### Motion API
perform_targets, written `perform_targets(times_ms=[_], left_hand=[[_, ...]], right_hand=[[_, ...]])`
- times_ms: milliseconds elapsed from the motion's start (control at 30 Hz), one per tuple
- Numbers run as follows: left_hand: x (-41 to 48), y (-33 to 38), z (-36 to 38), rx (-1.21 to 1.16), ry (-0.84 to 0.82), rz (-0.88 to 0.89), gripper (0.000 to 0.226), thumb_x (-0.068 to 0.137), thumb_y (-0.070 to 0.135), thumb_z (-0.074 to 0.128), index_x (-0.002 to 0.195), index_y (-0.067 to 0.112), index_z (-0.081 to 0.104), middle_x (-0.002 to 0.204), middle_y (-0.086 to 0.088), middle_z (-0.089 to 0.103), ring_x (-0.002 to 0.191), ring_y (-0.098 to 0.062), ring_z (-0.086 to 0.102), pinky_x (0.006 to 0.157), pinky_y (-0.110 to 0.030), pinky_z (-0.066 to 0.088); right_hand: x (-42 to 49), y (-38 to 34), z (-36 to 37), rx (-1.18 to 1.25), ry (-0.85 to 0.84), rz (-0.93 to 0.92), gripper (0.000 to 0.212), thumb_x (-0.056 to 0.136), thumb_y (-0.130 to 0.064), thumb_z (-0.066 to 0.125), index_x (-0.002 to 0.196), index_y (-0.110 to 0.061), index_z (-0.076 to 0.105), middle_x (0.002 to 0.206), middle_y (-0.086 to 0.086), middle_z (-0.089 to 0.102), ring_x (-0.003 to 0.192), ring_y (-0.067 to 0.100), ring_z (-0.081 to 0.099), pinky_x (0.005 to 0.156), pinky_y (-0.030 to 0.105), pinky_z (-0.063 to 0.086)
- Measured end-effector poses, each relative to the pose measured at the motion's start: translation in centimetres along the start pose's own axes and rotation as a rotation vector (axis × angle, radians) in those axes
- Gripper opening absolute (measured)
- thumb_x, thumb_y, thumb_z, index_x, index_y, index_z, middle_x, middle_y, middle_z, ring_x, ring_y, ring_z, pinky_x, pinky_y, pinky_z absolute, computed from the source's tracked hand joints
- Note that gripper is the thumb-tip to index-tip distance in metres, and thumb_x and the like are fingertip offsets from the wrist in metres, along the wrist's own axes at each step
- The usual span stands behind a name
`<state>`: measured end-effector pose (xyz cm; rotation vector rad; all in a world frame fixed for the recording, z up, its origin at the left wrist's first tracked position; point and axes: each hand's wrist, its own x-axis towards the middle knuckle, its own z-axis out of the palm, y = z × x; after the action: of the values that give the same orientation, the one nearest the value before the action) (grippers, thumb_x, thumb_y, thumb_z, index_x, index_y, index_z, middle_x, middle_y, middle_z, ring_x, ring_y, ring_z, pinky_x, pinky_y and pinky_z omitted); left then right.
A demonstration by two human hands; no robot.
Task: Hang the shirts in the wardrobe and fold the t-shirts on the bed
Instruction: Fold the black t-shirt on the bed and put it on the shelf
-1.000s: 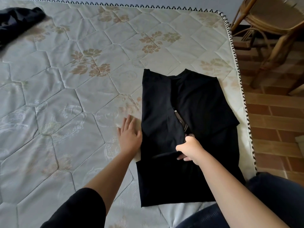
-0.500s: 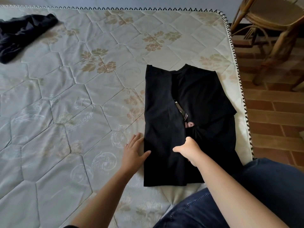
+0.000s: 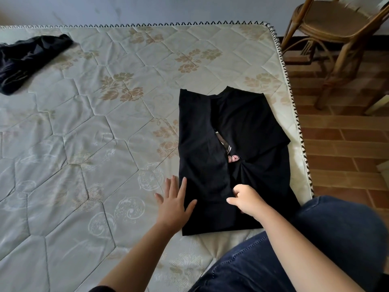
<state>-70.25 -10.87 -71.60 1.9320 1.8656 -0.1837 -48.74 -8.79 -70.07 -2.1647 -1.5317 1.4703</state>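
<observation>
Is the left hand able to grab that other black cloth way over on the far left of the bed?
Probably not without leaning: the left hand rests flat at the black t-shirt's edge, and the crumpled black garment lies far across the mattress. Nothing blocks the way.

The t-shirt [image 3: 200, 144] lies on the bed [image 3: 94, 154], near its right edge. The left hand [image 3: 174, 203] rests at the t-shirt's near left edge; the right hand [image 3: 246, 199] pinches cloth on its near middle. A knee [image 3: 326, 239] sits at its near right corner. Far left and behind it lies another garment [image 3: 27, 60] — right and behind it, on the floor [image 3: 347, 144], stands a chair [image 3: 336, 34].
</observation>
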Motion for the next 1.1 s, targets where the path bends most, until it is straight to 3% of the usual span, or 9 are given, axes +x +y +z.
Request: perform_targets(times_ms=[67,233,433,567,733,800,900,1000,1100], left_hand=[[0.0,0.3,0.0,0.058,-0.019,-0.008,0.072,0.096,0.057,0.024,0.150,0.024,-0.009,0.156,-0.007,-0.021,0.142,-0.027,-0.024,0.112,-0.058,-0.001],[0.1,1.0,0.2,0.076,-0.028,-0.045,0.070,0.096,0.057,0.024,0.151,0.022,-0.003,0.156,-0.009,-0.021,0.142,-0.030,-0.022,0.112,-0.058,0.002],[1.8,2.0,-0.6,0.102,0.088,0.050,0.063,0.099,0.046,0.021,0.151,0.013,0.005,0.156,-0.008,-0.020,0.141,-0.023,-0.025,0.115,-0.046,-0.006],[4.1,2.9,-1.1,0.111,0.091,0.149,0.061,0.101,0.042,0.019,0.151,0.013,-0.002,0.156,-0.005,-0.020,0.131,-0.015,-0.033,0.114,-0.043,-0.010],[5.8,3.4,-0.1,0.064,0.069,0.118,0.082,0.080,0.054,-0.011,0.151,0.013,0.001,0.156,-0.005,-0.019,0.130,-0.021,-0.034,0.115,-0.049,-0.001],[5.7,3.4,0.4,0.038,0.099,0.113,0.082,0.084,0.055,-0.007,0.150,0.011,0.015,0.155,-0.006,-0.009,0.137,-0.027,-0.021,0.112,-0.057,0.012],[5.5,3.0,1.0,0.065,0.149,0.118,0.068,0.098,0.050,0.006,0.138,0.010,0.044,0.149,-0.012,0.032,0.141,-0.029,0.022,0.092,-0.060,0.040],[5.6,2.6,1.4,0.076,0.183,0.115,0.065,0.098,0.051,0.007,0.139,0.010,0.037,0.146,-0.016,0.039,0.136,-0.030,0.024,0.088,-0.061,0.042],[5.9,2.9,1.4,0.049,0.170,0.038,0.073,0.098,0.052,0.006,0.136,-0.001,0.038,0.144,-0.023,0.039,0.134,-0.038,0.032,0.087,-0.060,0.044]], right_hand=[[0.0,0.1,-0.2,-0.017,0.044,-0.013,0.034,0.086,-0.019,0.064,0.066,-0.021,0.036,0.063,-0.006,0.038,0.053,0.008,0.037,0.050,0.022,0.029],[-0.3,0.6,-0.5,-0.122,0.008,0.009,0.021,0.085,-0.029,0.064,0.086,-0.012,0.050,0.067,-0.004,0.046,0.055,0.011,0.045,0.056,0.025,0.038],[0.7,-0.9,-0.8,-0.082,0.186,-0.028,0.023,0.086,-0.036,0.063,0.094,-0.015,0.055,0.088,0.000,0.063,0.084,0.019,0.062,0.075,0.031,0.049],[1.9,-1.6,-0.7,-0.009,0.222,0.004,0.032,0.086,-0.038,0.063,0.103,-0.011,0.059,0.099,0.003,0.064,0.096,0.020,0.061,0.077,0.026,0.044],[3.2,-2.7,-0.6,0.117,0.246,0.001,0.026,0.086,-0.034,0.064,0.098,-0.012,0.058,0.080,-0.006,0.057,0.084,0.014,0.055,0.072,0.024,0.038],[3.7,-2.9,-0.4,0.164,0.260,0.007,0.022,0.085,-0.027,0.067,0.097,-0.013,0.056,0.078,-0.007,0.055,0.083,0.013,0.053,0.072,0.023,0.037],[3.9,-2.6,-0.5,0.235,0.302,-0.020,0.015,0.084,-0.017,0.068,0.094,-0.013,0.057,0.077,-0.002,0.059,0.076,0.014,0.055,0.065,0.022,0.038],[3.6,-1.6,-0.7,0.184,0.318,-0.042,0.012,0.084,-0.015,0.066,0.086,-0.016,0.054,0.072,-0.003,0.058,0.071,0.013,0.054,0.060,0.017,0.038],[3.7,-1.5,-0.9,0.131,0.335,-0.027,0.011,0.085,-0.019,0.065,0.085,-0.017,0.054,0.072,-0.005,0.059,0.074,0.017,0.058,0.066,0.027,0.043]])
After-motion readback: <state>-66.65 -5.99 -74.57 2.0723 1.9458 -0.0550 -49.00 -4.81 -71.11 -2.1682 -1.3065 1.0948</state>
